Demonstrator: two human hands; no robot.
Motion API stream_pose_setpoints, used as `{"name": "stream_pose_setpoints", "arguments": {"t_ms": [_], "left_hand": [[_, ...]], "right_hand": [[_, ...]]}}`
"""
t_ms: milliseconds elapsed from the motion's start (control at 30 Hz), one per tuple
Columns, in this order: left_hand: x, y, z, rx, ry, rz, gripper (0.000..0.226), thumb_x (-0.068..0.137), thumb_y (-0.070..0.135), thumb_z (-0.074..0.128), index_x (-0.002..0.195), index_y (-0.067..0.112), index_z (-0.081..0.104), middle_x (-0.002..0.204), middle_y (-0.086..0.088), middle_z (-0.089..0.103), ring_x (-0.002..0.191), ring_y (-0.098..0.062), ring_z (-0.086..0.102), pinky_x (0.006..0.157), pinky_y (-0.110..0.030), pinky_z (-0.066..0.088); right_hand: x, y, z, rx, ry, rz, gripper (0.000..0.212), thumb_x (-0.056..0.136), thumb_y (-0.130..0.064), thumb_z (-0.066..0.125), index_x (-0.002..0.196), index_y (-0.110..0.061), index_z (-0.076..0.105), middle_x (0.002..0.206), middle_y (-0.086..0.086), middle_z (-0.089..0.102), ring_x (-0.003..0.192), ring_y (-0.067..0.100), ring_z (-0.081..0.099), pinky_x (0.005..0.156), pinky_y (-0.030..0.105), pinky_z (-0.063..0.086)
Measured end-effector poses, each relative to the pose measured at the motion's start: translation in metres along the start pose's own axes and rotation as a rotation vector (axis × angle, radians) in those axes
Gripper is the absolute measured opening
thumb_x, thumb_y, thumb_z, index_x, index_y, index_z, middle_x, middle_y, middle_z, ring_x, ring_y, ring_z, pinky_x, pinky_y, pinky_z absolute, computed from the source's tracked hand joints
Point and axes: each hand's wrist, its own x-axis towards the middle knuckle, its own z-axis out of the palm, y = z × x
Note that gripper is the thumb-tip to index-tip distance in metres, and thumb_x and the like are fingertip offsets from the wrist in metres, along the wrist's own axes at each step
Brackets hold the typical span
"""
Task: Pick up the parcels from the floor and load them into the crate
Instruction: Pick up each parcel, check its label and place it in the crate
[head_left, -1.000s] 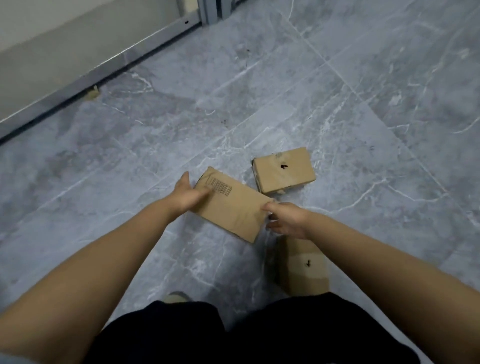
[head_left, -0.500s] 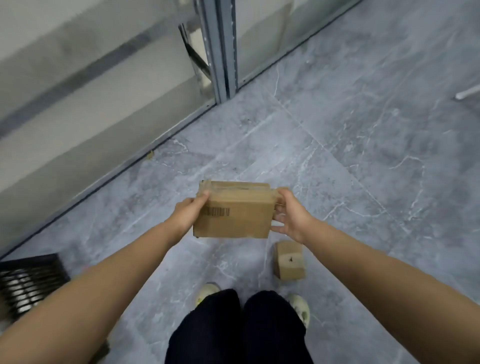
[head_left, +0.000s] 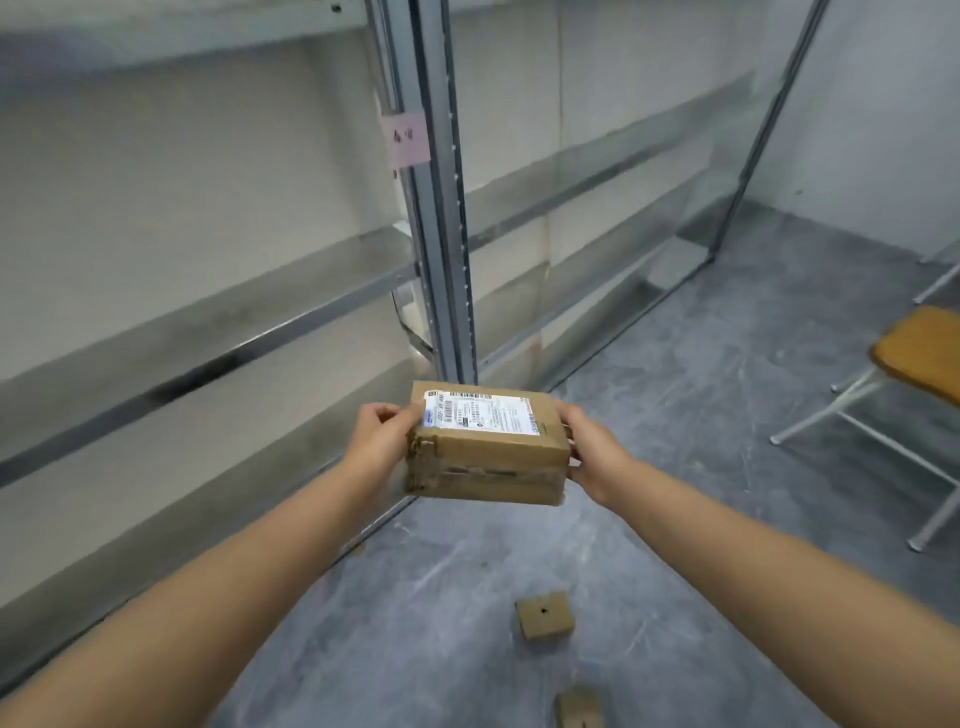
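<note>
A brown cardboard parcel (head_left: 485, 452) with a white shipping label on top is held level in the air at about waist height. My left hand (head_left: 379, 441) grips its left end and my right hand (head_left: 592, 452) grips its right end. Two smaller cardboard parcels lie on the grey floor below: one small parcel (head_left: 544, 616) with a dark dot on top, and another parcel (head_left: 579, 706) cut off by the bottom edge. No crate is in view.
Empty metal shelving (head_left: 208, 332) runs along the left, with an upright post (head_left: 441, 234) just behind the held parcel. A folding chair (head_left: 919, 364) with an orange seat stands at the right. Grey marble floor (head_left: 675, 467) stretches ahead.
Both hands lifted the parcel from the floor to waist height and turned its label side up. The view rose from the floor to the shelving; the black crate at lower left left the frame.
</note>
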Motion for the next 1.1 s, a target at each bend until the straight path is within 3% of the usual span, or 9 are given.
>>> {"name": "stream_pose_setpoints", "arguments": {"t_ms": [67,167,267,400,533,600,767,967,1100], "left_hand": [[-0.013,0.034,-0.002,-0.019,0.016,0.068,0.032,0.086,0.025,0.065,0.112,0.01,0.053,0.112,-0.011,0.061,0.105,-0.024,0.06,0.097,-0.04,0.048],[-0.03,0.074,-0.005,-0.054,-0.006,0.16,0.031,0.088,0.014,0.061,0.118,0.008,0.059,0.111,-0.012,0.066,0.09,-0.021,0.062,0.078,-0.03,0.05],[-0.048,0.105,-0.009,-0.094,-0.002,0.266,0.032,0.086,0.009,0.057,0.116,0.016,0.065,0.1,-0.005,0.07,0.079,-0.017,0.061,0.066,-0.027,0.046],[-0.074,0.137,-0.015,-0.074,-0.072,0.353,0.032,0.091,0.011,0.051,0.116,0.027,0.064,0.089,0.004,0.068,0.071,-0.011,0.058,0.057,-0.019,0.043],[-0.091,0.157,-0.025,-0.036,-0.144,0.387,0.032,0.091,0.019,0.058,0.122,0.023,0.062,0.091,0.002,0.069,0.074,-0.013,0.062,0.065,-0.024,0.046],[-0.095,0.165,-0.025,-0.086,-0.114,0.422,0.037,0.089,0.024,0.061,0.126,0.02,0.057,0.099,0.001,0.067,0.08,-0.014,0.062,0.069,-0.024,0.048],[-0.104,0.153,-0.019,-0.136,-0.162,0.332,0.1,0.066,0.052,0.073,0.147,0.037,0.016,0.15,0.0,0.037,0.136,-0.023,0.037,0.113,-0.051,0.027],[-0.134,0.115,-0.032,-0.132,-0.157,0.348,0.079,0.076,0.031,0.076,0.14,0.039,0.03,0.127,0.003,0.061,0.107,-0.021,0.066,0.086,-0.04,0.056],[-0.158,0.088,-0.069,-0.188,-0.056,0.317,0.073,0.083,0.023,0.069,0.143,0.037,0.029,0.128,0.002,0.061,0.109,-0.021,0.065,0.089,-0.035,0.055]], "right_hand": [[-0.017,-0.032,0.008,-0.023,0.016,-0.061,0.03,0.094,-0.034,0.046,0.114,-0.017,0.061,0.107,0.002,0.069,0.087,0.015,0.062,0.067,0.027,0.05],[-0.035,-0.062,0.014,-0.06,0.038,-0.157,0.034,0.09,-0.03,0.051,0.116,-0.012,0.062,0.101,0.003,0.07,0.087,0.018,0.064,0.081,0.035,0.054],[-0.052,-0.08,0.016,-0.034,-0.033,-0.198,0.032,0.089,-0.031,0.053,0.115,-0.016,0.062,0.09,0.0,0.067,0.077,0.016,0.061,0.061,0.029,0.054],[-0.077,-0.09,0.015,0.011,-0.229,-0.09,0.025,0.087,-0.042,0.058,0.098,-0.02,0.06,0.091,0.005,0.062,0.089,0.022,0.06,0.083,0.037,0.055],[-0.085,-0.091,0.004,-0.13,-0.414,-0.069,0.041,0.083,-0.045,0.064,0.116,-0.021,0.056,0.114,0.01,0.058,0.11,0.029,0.057,0.096,0.041,0.051],[-0.088,-0.096,0.001,-0.184,-0.491,-0.079,0.058,0.078,-0.048,0.068,0.125,-0.018,0.056,0.112,0.009,0.058,0.1,0.025,0.059,0.091,0.037,0.053],[-0.095,-0.102,0.008,-0.087,-0.563,-0.154,0.059,0.074,-0.051,0.066,0.118,-0.012,0.059,0.108,0.014,0.059,0.092,0.024,0.058,0.097,0.038,0.049],[-0.101,-0.098,0.039,-0.323,-0.63,-0.173,0.052,0.087,-0.053,0.05,0.127,-0.019,0.052,0.115,0.007,0.064,0.104,0.021,0.061,0.098,0.039,0.047],[-0.108,-0.09,0.082,-0.299,-0.752,-0.293,0.06,0.081,-0.053,0.061,0.134,-0.038,0.04,0.121,-0.002,0.06,0.103,0.016,0.063,0.075,0.03,0.055]]}}
